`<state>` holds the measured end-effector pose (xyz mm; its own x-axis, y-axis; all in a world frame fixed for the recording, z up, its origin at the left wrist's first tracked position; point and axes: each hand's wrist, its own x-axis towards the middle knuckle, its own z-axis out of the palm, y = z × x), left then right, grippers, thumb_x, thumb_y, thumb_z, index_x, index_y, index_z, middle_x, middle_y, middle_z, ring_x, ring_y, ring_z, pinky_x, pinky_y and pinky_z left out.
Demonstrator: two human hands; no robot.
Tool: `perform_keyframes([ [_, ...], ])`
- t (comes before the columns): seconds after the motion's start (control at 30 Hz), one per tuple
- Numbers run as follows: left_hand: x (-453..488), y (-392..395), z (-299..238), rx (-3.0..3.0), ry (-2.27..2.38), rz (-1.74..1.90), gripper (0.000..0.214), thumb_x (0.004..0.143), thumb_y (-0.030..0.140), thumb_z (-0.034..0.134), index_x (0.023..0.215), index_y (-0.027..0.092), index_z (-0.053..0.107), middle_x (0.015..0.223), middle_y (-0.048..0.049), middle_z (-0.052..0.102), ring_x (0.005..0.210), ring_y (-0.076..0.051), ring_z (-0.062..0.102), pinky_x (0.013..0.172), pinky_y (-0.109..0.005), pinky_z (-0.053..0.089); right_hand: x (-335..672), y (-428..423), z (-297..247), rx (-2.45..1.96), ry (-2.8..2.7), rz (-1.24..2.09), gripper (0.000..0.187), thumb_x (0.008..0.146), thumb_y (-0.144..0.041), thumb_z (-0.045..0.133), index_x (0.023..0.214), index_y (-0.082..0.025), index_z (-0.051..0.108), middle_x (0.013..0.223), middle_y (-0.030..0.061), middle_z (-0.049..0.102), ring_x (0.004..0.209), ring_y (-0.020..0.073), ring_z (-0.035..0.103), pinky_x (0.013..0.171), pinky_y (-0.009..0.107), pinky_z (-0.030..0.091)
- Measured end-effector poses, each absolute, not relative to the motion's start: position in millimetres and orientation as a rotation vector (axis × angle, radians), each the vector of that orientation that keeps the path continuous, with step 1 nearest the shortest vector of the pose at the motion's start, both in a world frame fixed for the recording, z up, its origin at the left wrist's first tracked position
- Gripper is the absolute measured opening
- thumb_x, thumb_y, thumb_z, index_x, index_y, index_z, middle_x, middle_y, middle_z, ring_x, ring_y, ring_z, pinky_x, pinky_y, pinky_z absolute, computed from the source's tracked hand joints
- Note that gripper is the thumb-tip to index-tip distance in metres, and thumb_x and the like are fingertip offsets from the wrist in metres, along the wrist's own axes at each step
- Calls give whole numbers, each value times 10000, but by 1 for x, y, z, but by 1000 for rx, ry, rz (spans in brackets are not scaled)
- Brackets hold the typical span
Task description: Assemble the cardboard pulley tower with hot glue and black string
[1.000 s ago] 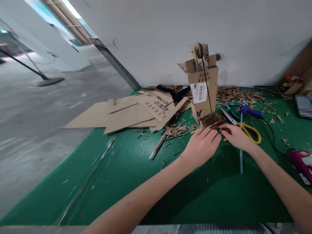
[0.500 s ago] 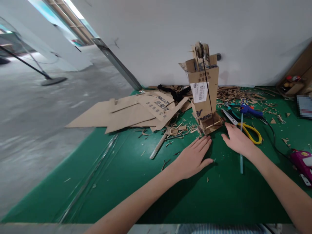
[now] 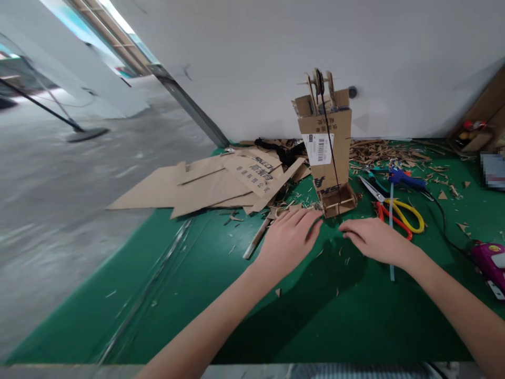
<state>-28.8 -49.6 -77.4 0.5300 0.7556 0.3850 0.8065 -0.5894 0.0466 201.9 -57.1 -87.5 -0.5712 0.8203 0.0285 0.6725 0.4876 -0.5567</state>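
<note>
Right of frame centre, tower (image 3: pixel 342 152) was just turned slightly, so tray (image 3: pixel 330 207) is better exposed to both hands. Left hand (image 3: pixel 290 238): fingers together, thumb apart; right hand (image 3: pixel 373 238): fingers curled, pinch can't be told.

The cardboard box (image 3: pixel 342 152) is tan, printed with dark lettering, and bears a white label (image 3: pixel 314 152) with a black barcode. The cord (image 3: pixel 329 129) is black. The table (image 3: pixel 189 300) is a plain deep green. The cardboard sheets (image 3: pixel 209 189) are tan with dark print, the scraps (image 3: pixel 386 152) brown. The scissors (image 3: pixel 381 199) have silver blades, one yellow handle and one red. The glue gun (image 3: pixel 406 180) is blue, the wall (image 3: pixel 252 68) greyish white, the floor (image 3: pixel 71 195) mottled grey.
</note>
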Motion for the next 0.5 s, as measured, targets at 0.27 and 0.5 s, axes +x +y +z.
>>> perform_keyframes([
  [0.27, 25, 6, -64, -2858, -1458, -219, 272, 951, 277, 497, 1160, 168, 632, 1118, -72, 717, 1026, -239, 663, 829, -348, 516, 185, -72, -89, -1161, -2634, 630, 317, 930, -169, 413, 1110, -220, 670, 993, 56, 737, 886, 214, 677, 684, 312, 467],
  [0.5, 25, 17, -70, -2824, -1428, -112, 205, 900, 186, 518, 1027, 209, 677, 983, -42, 746, 933, -238, 689, 855, -375, 455, 205, -63, -79, -1267, -2571, 653, 281, 884, -160, 479, 1020, -257, 706, 960, 37, 745, 846, 211, 675, 690, 320, 452],
])
